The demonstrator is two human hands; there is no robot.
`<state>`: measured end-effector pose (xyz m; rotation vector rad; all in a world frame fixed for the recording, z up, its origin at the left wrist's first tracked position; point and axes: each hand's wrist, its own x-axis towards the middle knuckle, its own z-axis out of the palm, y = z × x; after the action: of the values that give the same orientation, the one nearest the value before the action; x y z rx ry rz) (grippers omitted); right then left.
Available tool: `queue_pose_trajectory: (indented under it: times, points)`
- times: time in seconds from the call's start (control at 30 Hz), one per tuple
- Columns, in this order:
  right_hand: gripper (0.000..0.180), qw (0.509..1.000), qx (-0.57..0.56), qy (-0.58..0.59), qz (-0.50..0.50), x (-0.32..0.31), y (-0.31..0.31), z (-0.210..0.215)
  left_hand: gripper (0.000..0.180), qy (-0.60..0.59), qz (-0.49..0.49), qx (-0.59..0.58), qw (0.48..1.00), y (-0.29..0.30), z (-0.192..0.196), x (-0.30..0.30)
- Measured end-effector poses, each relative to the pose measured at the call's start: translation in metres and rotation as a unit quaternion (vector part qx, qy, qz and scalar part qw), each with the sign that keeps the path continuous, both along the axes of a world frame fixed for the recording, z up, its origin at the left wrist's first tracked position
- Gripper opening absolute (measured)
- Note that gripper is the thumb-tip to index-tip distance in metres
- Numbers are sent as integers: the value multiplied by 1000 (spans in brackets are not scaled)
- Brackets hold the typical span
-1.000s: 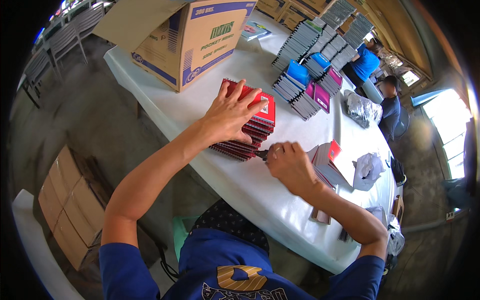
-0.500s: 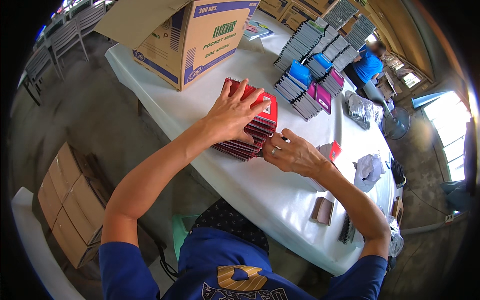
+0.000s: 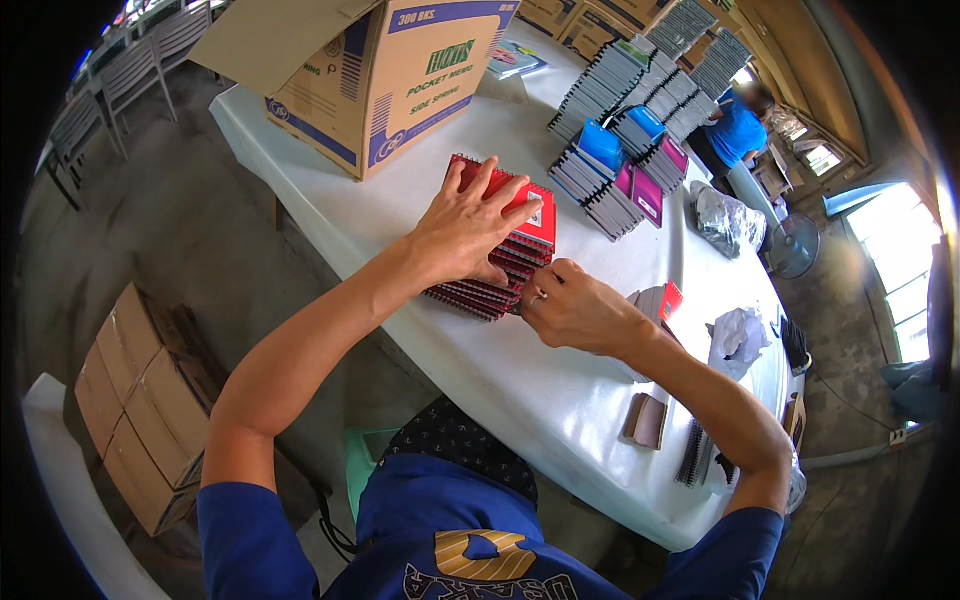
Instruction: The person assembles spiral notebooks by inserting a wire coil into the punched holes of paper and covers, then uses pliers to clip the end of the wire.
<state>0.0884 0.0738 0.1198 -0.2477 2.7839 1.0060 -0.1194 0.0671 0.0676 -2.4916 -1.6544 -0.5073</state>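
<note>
A stack of red spiral-bound pocket notebooks (image 3: 537,225) lies on the white-covered table, its coils showing along the near side. Across its top rests my left hand (image 3: 470,230), fingers spread over the red cover and thumb down against the coiled side. At the stack's right corner my right hand (image 3: 575,305) is closed, its curled fingers against the notebooks' edges; what they grip is hidden. Beyond the right wrist, partly covered by it, stands another pile of notebooks with a red cover (image 3: 671,300).
A large open cardboard carton (image 3: 420,90) stands at the far left of the table (image 3: 330,225). Several notebook stacks (image 3: 600,90) fill the back right, near a person in blue (image 3: 740,130). Crumpled plastic (image 3: 738,340) and a small cardboard piece (image 3: 646,421) lie right. Boxes (image 3: 140,400) sit left.
My right hand has turned slightly at the stack's corner, its fingers curling in more tightly. My left hand and the notebooks look the same.
</note>
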Motion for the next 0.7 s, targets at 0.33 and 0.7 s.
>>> queue_pose_trajectory:
  times: [0.33,0.7]
  points:
    - [34,977,-13,9,-215,5,-28,4,107,7,-9,24,1000,3,-4,-2]
    - [30,990,130,53,32,31,-5,-32,106,4,-6,20,1000,1,-5,-2]
